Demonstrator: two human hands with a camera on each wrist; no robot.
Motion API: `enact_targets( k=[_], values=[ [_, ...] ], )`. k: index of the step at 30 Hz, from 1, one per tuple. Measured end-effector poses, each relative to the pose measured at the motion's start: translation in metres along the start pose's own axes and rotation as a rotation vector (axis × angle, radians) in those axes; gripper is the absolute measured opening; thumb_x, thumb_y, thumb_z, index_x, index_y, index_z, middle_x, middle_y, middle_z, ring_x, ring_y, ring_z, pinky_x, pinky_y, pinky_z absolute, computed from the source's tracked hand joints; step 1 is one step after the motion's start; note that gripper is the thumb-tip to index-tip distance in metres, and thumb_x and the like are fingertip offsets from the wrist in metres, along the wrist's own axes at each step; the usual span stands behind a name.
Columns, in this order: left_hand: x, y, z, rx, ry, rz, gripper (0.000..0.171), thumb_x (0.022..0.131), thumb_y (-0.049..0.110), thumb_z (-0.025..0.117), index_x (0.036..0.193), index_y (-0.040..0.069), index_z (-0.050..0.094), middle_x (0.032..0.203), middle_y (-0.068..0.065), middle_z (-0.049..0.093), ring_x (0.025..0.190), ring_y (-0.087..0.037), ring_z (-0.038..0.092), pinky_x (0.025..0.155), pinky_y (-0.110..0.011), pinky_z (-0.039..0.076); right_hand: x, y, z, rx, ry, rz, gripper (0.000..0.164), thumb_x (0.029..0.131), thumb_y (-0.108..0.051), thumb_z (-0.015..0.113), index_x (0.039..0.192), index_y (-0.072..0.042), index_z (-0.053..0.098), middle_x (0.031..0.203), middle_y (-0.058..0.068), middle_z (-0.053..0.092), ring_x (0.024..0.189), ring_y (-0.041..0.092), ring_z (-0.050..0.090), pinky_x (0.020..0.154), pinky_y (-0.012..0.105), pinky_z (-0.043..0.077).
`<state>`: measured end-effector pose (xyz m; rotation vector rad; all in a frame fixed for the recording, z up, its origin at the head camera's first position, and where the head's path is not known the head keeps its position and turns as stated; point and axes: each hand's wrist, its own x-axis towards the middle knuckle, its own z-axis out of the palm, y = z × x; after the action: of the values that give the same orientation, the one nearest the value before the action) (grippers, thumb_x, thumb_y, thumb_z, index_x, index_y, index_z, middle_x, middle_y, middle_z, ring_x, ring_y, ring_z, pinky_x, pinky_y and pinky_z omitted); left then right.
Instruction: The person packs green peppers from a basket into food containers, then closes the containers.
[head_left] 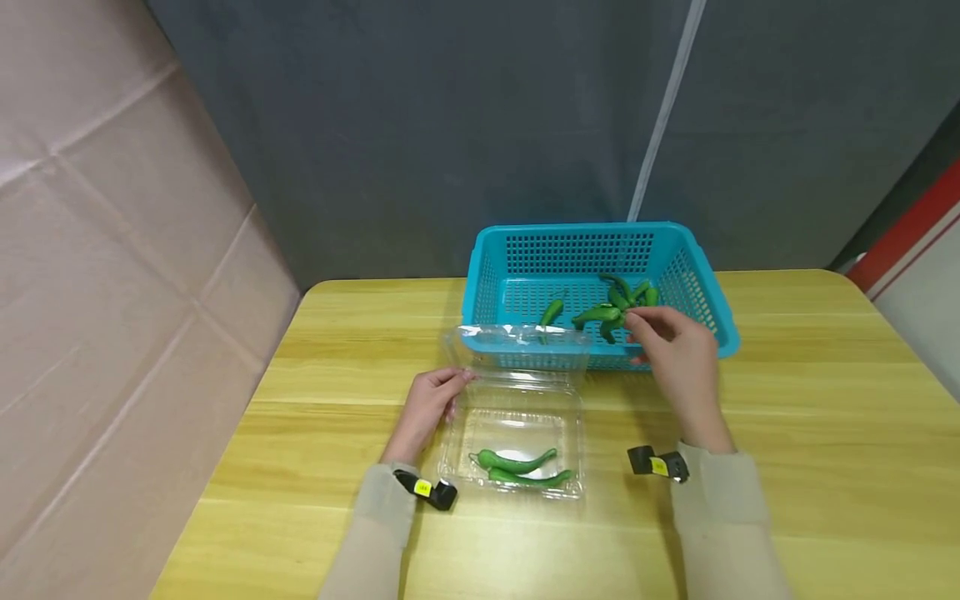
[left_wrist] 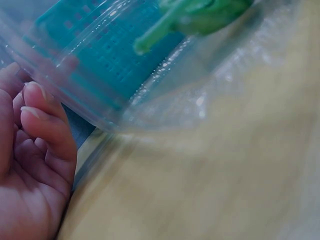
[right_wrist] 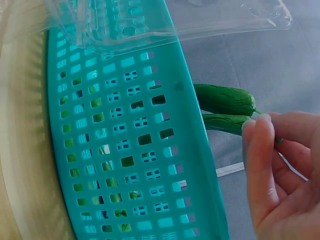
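A clear plastic clamshell box lies with its lid raised; two long green chili peppers rest side by side in its base. My left hand grips the box's left edge near the hinge, fingertips curled at the plastic in the left wrist view. Over the near rim of a blue basket, my right hand pinches green chili peppers at their stem ends. The right wrist view shows two of them, an upper chili pepper and a lower chili pepper, partly behind the thumb.
More green chili peppers lie in the basket's right half, and a single chili pepper sits left of them. The raised lid overlaps the basket's near side. A dark grey panel stands behind the wooden table.
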<state>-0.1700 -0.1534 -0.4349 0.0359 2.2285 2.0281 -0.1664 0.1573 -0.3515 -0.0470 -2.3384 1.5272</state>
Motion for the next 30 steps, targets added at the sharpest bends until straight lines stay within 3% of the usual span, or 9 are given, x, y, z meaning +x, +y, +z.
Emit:
enact_targets(
  k=[5,16,24,30],
  values=[
    [0.001,-0.002,0.001,0.002,-0.006,-0.002,0.024,0.085,0.027,0.061,0.097,0.007,0.068,0.062,-0.015,0.049,0.041,-0.007,0.039,0.036,-0.022,0.034,-0.003,0.0,-0.002,0.006,0.017,-0.017,0.03,0.084,-0.039,0.059,0.099,-0.014,0.065,0.087,0.008,0.064,0.06,0.015,0.061,0.05,0.026,0.051],
    [0.01,-0.028,-0.004,-0.008,0.001,0.0,0.033,0.081,0.039,0.063,0.097,0.011,0.069,0.056,-0.006,0.048,0.04,-0.009,0.038,0.034,-0.021,0.033,-0.003,0.007,-0.005,-0.008,0.07,-0.065,0.027,0.085,-0.036,0.059,0.098,-0.014,0.066,0.081,0.007,0.064,0.059,0.015,0.06,0.05,0.024,0.05],
    [0.011,-0.029,-0.005,0.015,0.007,0.04,0.036,0.08,0.042,0.063,0.097,0.011,0.069,0.053,-0.004,0.047,0.04,-0.009,0.038,0.033,-0.022,0.033,0.0,0.009,-0.006,0.027,0.092,-0.078,0.026,0.086,-0.032,0.058,0.1,-0.012,0.066,0.081,0.006,0.064,0.064,0.017,0.061,0.052,0.026,0.051],
    [0.013,-0.026,-0.005,0.001,0.009,0.025,0.033,0.08,0.04,0.064,0.095,0.011,0.069,0.058,-0.005,0.049,0.04,-0.009,0.039,0.034,-0.02,0.033,-0.004,-0.009,-0.013,0.053,0.13,-0.081,0.024,0.088,-0.024,0.057,0.102,-0.005,0.064,0.082,0.01,0.064,0.066,0.011,0.06,0.052,0.023,0.051]
  ],
)
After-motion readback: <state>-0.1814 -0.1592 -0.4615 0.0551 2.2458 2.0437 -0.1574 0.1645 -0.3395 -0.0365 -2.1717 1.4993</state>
